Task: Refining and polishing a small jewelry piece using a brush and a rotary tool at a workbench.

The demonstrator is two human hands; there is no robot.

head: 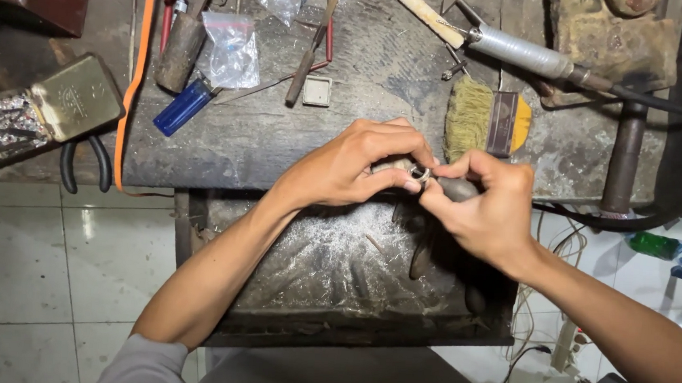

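Single head-worn view, looking steeply down over a workbench.

One camera only, on the person's head, so no second view shares the scene. It faces almost straight down and slightly forward, close in: both forearms enter from the bottom edge and meet near frame centre, where the hands (418,185) fill the middle. The worn grey wooden tabletop (264,141) spans the upper half, its far side cut off by the top edge. Below it the dark metal-lined catch tray (326,271) lies under the arms. Pale tiled floor (18,271) shows lower left and right.
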